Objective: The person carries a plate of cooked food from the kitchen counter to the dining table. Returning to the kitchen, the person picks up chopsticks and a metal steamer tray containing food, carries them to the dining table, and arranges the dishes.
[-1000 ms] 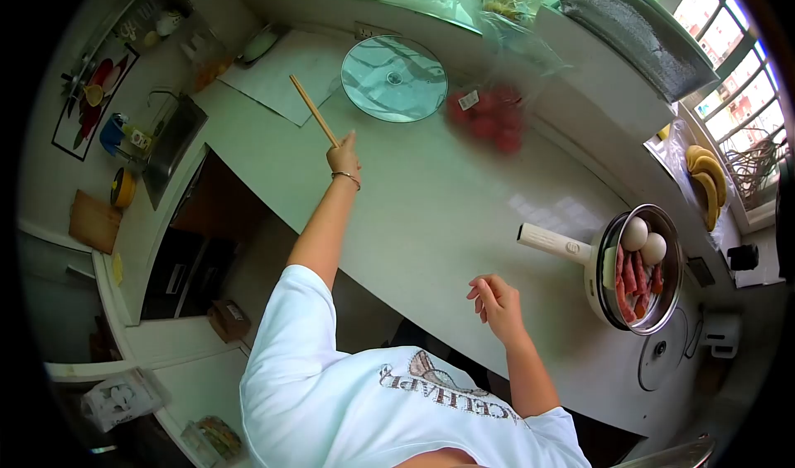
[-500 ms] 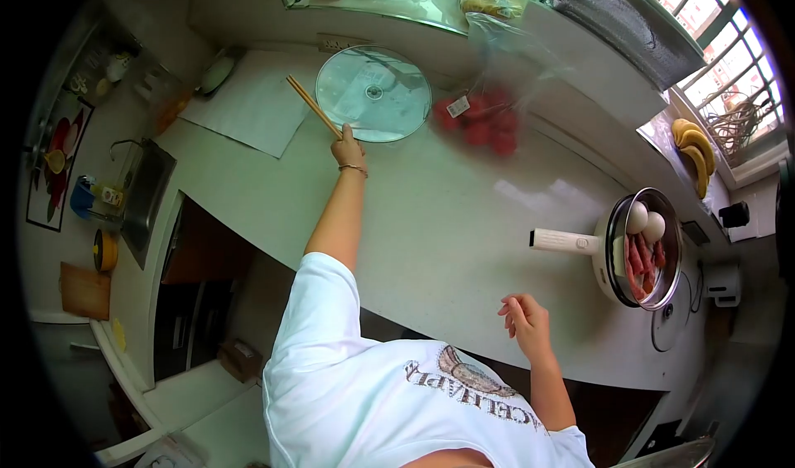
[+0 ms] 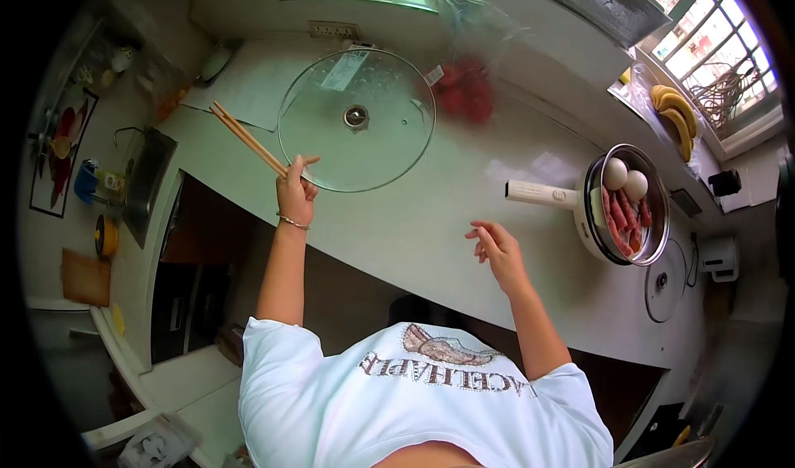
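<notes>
My left hand (image 3: 296,193) is closed around a pair of wooden chopsticks (image 3: 247,139), which point up and to the left. The same hand also grips the near rim of a round glass lid (image 3: 364,157), which looks raised off the counter and has a metal knob fitting in its middle. My right hand (image 3: 498,257) hovers over the counter, fingers loosely apart with nothing in them. To its right stands a white electric pot (image 3: 590,219) with a long handle (image 3: 540,193). A steel steamer insert (image 3: 660,234) on it contains two eggs (image 3: 625,178) and reddish strips (image 3: 623,215), perhaps meat.
Behind the lid lies a clear bag of red fruit (image 3: 468,95). Bananas (image 3: 676,118) rest on the window ledge. Another glass lid (image 3: 665,282) lies right of the pot, near a white appliance (image 3: 719,257). A sink (image 3: 149,182) is at the left.
My left hand has drawn back toward me and left, bringing the chopsticks and glass lid; the lid now looks larger and closer. My right hand has moved forward and its fingers have spread.
</notes>
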Demonstrator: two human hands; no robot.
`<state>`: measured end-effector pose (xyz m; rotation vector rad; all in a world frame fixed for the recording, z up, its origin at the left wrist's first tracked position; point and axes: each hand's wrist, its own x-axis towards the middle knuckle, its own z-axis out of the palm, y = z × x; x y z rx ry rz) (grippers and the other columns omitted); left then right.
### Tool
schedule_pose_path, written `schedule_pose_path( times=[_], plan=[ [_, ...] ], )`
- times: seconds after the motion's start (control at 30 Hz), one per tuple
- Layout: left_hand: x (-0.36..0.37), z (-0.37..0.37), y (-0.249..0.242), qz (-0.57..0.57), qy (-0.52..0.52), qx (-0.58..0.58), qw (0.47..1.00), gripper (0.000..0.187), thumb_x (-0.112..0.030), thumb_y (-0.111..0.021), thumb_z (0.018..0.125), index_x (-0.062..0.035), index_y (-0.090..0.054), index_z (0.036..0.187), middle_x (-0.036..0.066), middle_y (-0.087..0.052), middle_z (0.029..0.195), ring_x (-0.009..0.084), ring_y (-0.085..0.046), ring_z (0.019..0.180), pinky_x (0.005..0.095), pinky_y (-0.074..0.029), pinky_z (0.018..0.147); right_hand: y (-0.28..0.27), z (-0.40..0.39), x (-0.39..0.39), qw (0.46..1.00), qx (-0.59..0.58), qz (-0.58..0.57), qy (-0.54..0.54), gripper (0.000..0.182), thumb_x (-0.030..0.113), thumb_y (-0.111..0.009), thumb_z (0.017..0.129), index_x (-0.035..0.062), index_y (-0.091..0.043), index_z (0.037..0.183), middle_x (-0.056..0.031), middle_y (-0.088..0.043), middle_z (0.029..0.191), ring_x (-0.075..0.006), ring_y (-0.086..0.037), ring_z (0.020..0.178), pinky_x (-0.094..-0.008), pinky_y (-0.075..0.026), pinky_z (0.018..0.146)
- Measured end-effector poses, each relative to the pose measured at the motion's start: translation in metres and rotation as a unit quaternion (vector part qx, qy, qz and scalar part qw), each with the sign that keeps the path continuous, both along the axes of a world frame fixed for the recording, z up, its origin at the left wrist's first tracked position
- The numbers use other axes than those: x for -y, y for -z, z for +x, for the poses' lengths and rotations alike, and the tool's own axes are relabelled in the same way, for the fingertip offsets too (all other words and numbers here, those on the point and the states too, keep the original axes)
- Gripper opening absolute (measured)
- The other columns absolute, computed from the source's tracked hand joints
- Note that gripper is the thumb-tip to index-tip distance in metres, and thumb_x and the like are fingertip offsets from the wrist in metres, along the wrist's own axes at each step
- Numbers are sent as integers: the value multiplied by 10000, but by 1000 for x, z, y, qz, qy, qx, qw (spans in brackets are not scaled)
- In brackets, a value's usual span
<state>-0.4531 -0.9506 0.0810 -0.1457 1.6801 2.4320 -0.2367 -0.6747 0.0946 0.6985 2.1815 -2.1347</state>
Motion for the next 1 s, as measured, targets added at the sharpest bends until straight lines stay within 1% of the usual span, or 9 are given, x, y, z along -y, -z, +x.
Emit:
schedule_pose_path(
  times=[0.07, 0.2, 0.27, 0.43, 0.53, 0.63, 0.73, 0.83, 1.0],
  plan=[
    [0, 50, -6, -19, 16, 26, 999, 331, -271, -470, 846, 34, -595, 816, -74, -239, 449, 31, -204, 376, 194, -183, 363, 4, -6, 4, 995, -43, -85, 3, 330, 227, -435, 876, -8, -457, 1106, -73, -586, 903, -61, -482, 625, -184, -410, 539],
    [-5, 149, 29, -20, 51, 76, 996, 329, -264, -472, 846, 43, -587, 818, -74, -259, 446, 25, -222, 372, 186, -185, 360, 35, 20, -2, 994, -33, -108, 3, 350, 251, -439, 874, -11, -435, 1107, -84, -591, 926, -66, -485, 643, -194, -404, 537],
    [-5, 182, 41, -22, 73, 82, 994, 326, -259, -471, 847, 46, -583, 821, -74, -265, 445, 23, -226, 371, 184, -184, 359, 53, 38, -6, 990, 22, -139, -22, 301, 229, -442, 871, 1, -423, 1068, -99, -593, 939, -77, -494, 674, -204, -396, 547],
    [-45, 238, 51, -38, 158, 90, 983, 343, -262, -439, 872, 52, -574, 836, -73, -264, 443, 19, -217, 369, 185, -181, 354, 75, 120, -31, 973, -26, -225, 42, 209, 178, -456, 857, 38, -395, 999, -127, -604, 919, -113, -544, 664, -220, -410, 608],
    [-84, 258, 67, -72, 195, 113, 972, 312, -259, -469, 862, 36, -567, 841, -74, -273, 451, 15, -230, 367, 182, -177, 348, 84, 172, -53, 958, -10, -253, 135, 209, 168, -469, 853, 38, -393, 997, -151, -602, 904, -160, -592, 776, -234, -439, 684],
    [-115, 264, 84, -110, 202, 134, 964, 259, -253, -525, 835, 3, -567, 833, -77, -291, 467, 13, -245, 369, 179, -178, 346, 94, 197, -72, 951, 7, -251, 182, 202, 169, -470, 854, 43, -397, 993, -147, -604, 897, -159, -591, 759, -234, -442, 681],
    [-138, 271, 114, -204, 170, 71, 961, 223, -253, -516, 839, -40, -569, 807, -80, -294, 480, 17, -241, 372, 175, -184, 348, 108, 209, -90, 947, 3, -249, 201, 189, 159, -464, 858, 46, -400, 996, -149, -603, 889, -165, -591, 760, -231, -446, 680],
    [-148, 279, 117, -158, 183, 123, 962, 232, -261, -506, 844, -40, -570, 811, -81, -280, 484, 16, -242, 376, 175, -186, 349, 114, 217, -101, 947, 3, -240, 213, 179, 148, -456, 861, 44, -402, 996, -153, -600, 891, -168, -589, 765, -228, -448, 680],
    [-158, 276, 125, -139, 197, 135, 961, 274, -293, -480, 856, -33, -569, 863, -80, -260, 489, 19, -238, 382, 178, -186, 350, 124, 214, -115, 945, 11, -246, 214, 178, 132, -448, 862, 35, -399, 1003, -161, -595, 900, -169, -587, 771, -228, -450, 685]
  ],
)
